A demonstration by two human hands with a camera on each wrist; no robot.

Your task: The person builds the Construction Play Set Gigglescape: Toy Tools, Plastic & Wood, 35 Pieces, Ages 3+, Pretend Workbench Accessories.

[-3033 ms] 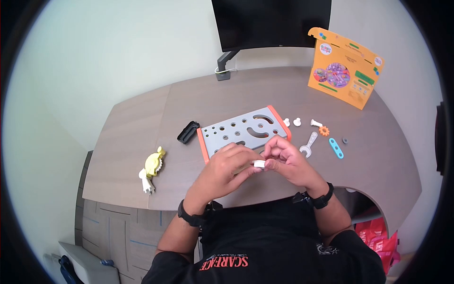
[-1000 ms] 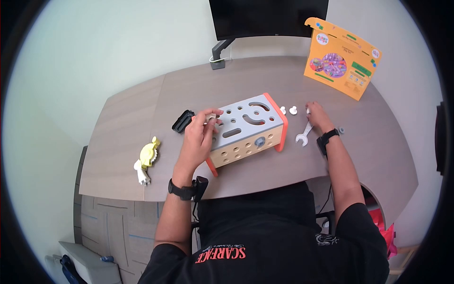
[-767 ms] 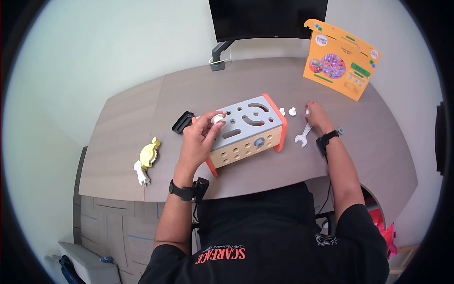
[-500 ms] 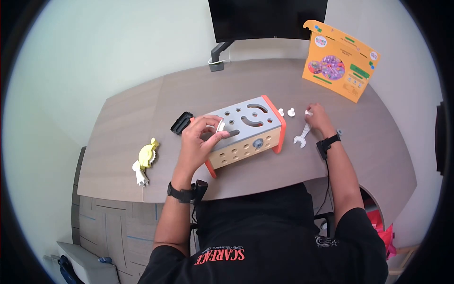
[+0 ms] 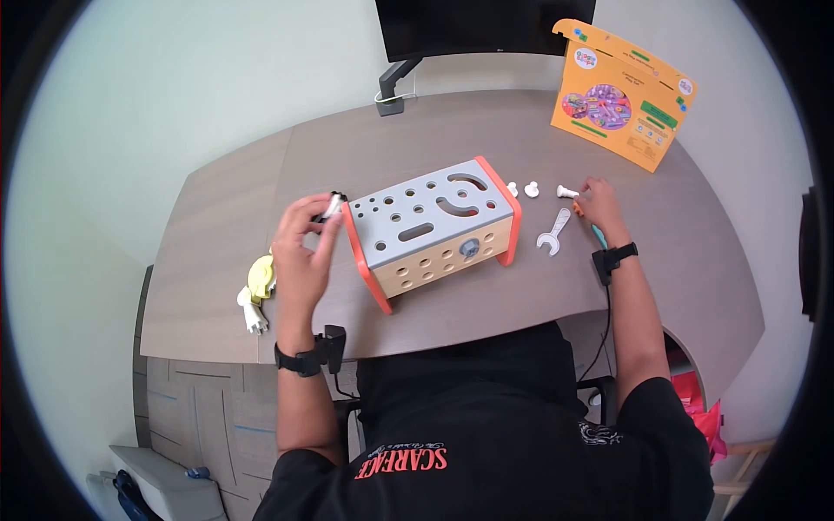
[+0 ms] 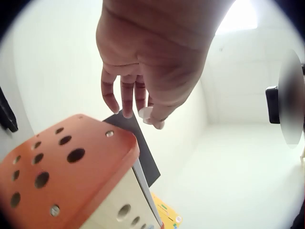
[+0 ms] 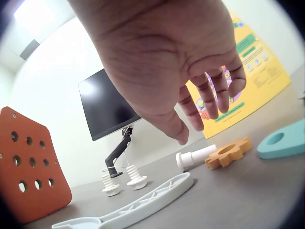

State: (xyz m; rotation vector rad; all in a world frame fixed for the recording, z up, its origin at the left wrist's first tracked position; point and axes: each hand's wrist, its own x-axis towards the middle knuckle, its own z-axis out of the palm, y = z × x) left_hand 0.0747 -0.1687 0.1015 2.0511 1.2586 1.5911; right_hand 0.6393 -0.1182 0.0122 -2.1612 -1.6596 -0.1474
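Observation:
Just off the left end of the toy workbench (image 5: pixel 417 208), my left hand (image 5: pixel 300 252) pinches a small white piece (image 6: pixel 145 113) between thumb and fingers; its exact kind I cannot tell. My right hand (image 5: pixel 601 213) hangs over the right side of the desk, fingers loosely bent with nothing between them. Below and beside it lie a white bolt (image 7: pixel 195 156), an orange toy gear (image 7: pixel 229 152) and a teal strip with holes (image 7: pixel 283 140). A light grey toy wrench (image 5: pixel 553 233) lies to its left. A grey-blue bolt head (image 5: pixel 469 248) sits in the bench's front panel.
Two white screws (image 7: pixel 137 177) stand right of the bench. A yellow toy saw (image 5: pixel 261 278) and a white claw-ended piece (image 5: pixel 252 314) lie at the left. The black tray (image 5: pixel 339 196) is mostly behind my left hand. An orange box (image 5: pixel 617 95) and a monitor (image 5: pixel 486 26) stand behind.
From together at a white piece in front of the bench, my hands have parted. Lately the left moved leftward off the bench top with the piece; the right shifted right, uncovering the white bolt.

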